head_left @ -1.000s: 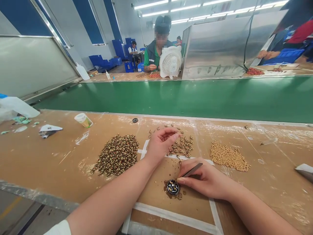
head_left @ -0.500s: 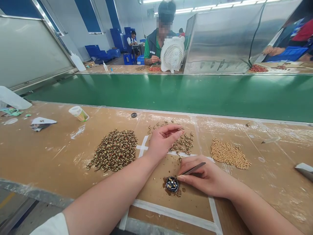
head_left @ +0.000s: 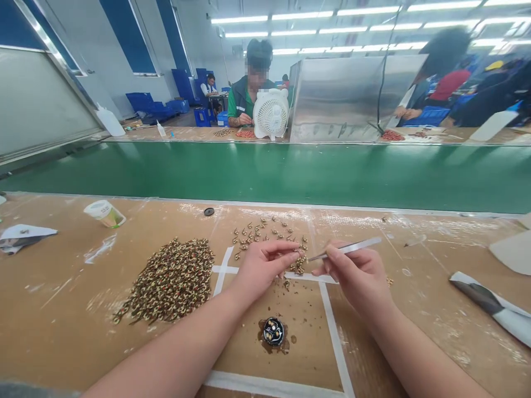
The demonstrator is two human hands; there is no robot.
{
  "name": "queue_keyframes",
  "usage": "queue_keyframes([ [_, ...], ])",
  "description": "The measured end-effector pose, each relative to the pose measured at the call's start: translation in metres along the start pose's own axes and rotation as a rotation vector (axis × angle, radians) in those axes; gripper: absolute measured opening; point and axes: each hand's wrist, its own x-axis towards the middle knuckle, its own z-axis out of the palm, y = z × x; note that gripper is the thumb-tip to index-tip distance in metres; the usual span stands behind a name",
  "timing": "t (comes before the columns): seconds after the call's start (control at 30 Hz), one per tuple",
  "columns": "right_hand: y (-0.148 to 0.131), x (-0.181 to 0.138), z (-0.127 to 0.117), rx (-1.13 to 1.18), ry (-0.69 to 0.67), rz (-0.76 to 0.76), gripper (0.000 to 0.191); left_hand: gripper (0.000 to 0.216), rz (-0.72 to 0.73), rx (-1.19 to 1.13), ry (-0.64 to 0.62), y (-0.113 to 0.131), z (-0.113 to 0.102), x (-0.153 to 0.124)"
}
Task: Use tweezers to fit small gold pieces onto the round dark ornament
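Note:
My right hand holds metal tweezers, their tip pointing left toward my left hand. My left hand is closed, thumb and forefinger pressed together; whatever they hold is too small to make out. Around its fingertips lie loose small brass-coloured parts with short dark tails. A round black piece with white lines and a few tan dots sits on a wet brown patch, inside a white tape outline. Left of my forearm is a big heap of similar small ring-ended parts.
A green belt runs behind the table. On the table are a clear cup, a black cap and a silvery packet. Across the belt a person works behind a white fan, beside a metal panel.
My right hand has lifted the tweezers away from the round black piece, up beside my left fingertips. My left hand stays near the scattered parts. The camera view has tilted up and shifted right.

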Motion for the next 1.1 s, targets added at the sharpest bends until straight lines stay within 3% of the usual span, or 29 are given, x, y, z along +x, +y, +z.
queue_keyframes([
  [0.1, 0.006, 0.003, 0.001, 0.030, 0.110, 0.106, 0.054, 0.033, -0.045, 0.005, -0.037, -0.001, 0.002, -0.003],
  [0.3, 0.008, 0.004, 0.006, 0.014, 0.149, 0.188, 0.056, 0.044, -0.061, -0.004, -0.077, 0.000, 0.001, -0.005],
  [0.77, 0.002, 0.006, 0.005, -0.070, 0.130, 0.110, 0.056, 0.042, -0.069, -0.044, -0.023, 0.009, 0.003, -0.007],
  [0.83, -0.003, 0.006, 0.001, -0.160, 0.064, 0.017, 0.052, 0.044, -0.052, -0.059, 0.036, 0.008, 0.002, -0.005],
  [0.97, -0.012, 0.007, -0.006, -0.436, -0.309, -0.216, 0.035, 0.046, 0.004, -0.090, 0.175, 0.008, -0.002, -0.002],
  [1.1, -0.010, 0.008, -0.007, -0.611, -0.555, -0.237, 0.030, 0.044, 0.015, -0.096, 0.205, 0.009, -0.003, -0.001],
])
